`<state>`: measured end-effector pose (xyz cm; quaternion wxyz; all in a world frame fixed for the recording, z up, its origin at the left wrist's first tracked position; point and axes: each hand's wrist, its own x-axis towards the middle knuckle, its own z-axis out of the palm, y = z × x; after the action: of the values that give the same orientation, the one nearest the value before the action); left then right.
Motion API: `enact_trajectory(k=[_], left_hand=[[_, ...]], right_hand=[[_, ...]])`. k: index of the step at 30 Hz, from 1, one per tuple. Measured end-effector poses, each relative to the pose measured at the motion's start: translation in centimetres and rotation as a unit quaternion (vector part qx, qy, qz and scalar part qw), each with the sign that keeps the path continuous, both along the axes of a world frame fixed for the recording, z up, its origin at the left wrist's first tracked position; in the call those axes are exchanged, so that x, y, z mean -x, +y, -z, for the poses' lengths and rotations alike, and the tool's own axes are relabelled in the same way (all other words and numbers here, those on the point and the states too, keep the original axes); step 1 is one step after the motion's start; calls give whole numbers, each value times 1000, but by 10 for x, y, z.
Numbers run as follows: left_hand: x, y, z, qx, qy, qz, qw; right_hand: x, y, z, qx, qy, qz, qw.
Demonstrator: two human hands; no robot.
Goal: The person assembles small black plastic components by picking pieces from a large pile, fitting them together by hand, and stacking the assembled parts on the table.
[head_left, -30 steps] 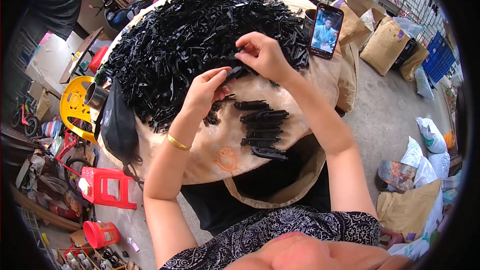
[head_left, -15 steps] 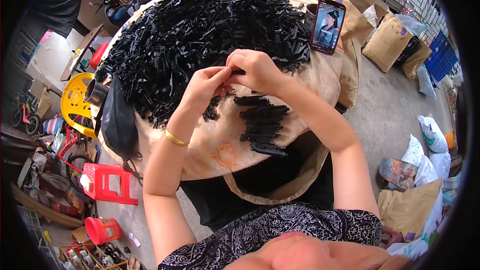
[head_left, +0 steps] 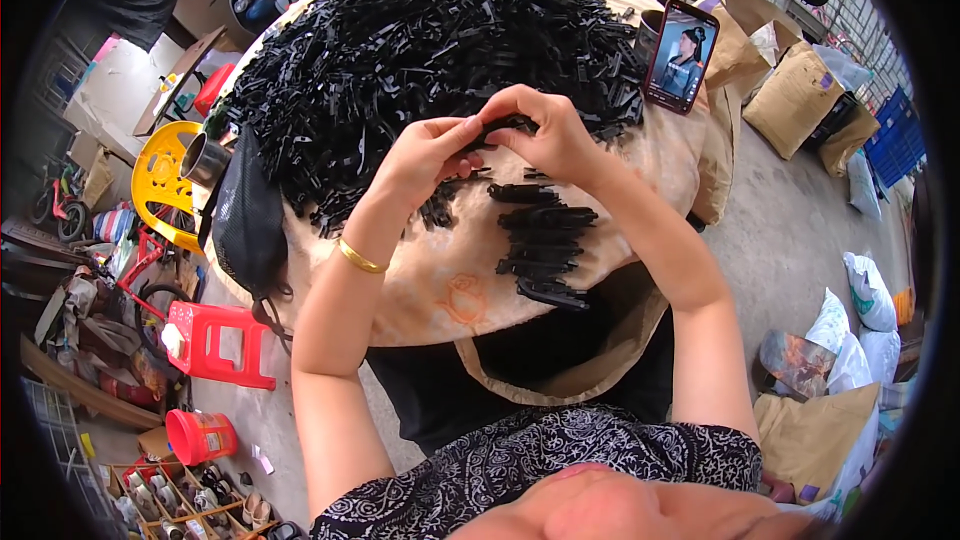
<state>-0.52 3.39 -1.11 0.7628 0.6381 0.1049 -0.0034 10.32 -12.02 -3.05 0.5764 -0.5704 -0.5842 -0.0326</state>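
Note:
Both of my hands meet above the near edge of a big heap of small black plastic pieces [head_left: 400, 50] on a round table. Between them is one slim black plastic piece [head_left: 512, 124], partly covered by my fingers. My left hand [head_left: 428, 155] pinches its left end, and my right hand [head_left: 552, 133] curls around the other end with thumb and forefinger. What the piece is for cannot be told. Just below my right hand, a row of similar black pieces [head_left: 545, 240] lies side by side on the cream tablecloth [head_left: 420, 305].
A phone [head_left: 682, 55] stands propped at the table's right, against a metal cup. A black mesh bag [head_left: 250, 220] hangs at the left edge. An open brown paper sack [head_left: 590, 380] is below the near edge. A red stool [head_left: 215, 340] stands left.
The black piece now shows between my hands, where before my fingers hid it. My right hand has opened its curl somewhat and moved slightly. The whole view has shifted a little.

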Motion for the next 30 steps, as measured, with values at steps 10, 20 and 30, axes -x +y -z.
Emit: enact_trajectory(k=[10,20,30], left_hand=[[0,-6,2,-206,-117,-45,970],[3,-16,7,-468,-170,-86,863],[4,-25,-4,-482,-210,-87,846]], right_hand=[[-3,-1,-6,-30,-166,84,982],[-17,-12,1,157,37,19,987],[-16,-15,2,90,99,8,991]])
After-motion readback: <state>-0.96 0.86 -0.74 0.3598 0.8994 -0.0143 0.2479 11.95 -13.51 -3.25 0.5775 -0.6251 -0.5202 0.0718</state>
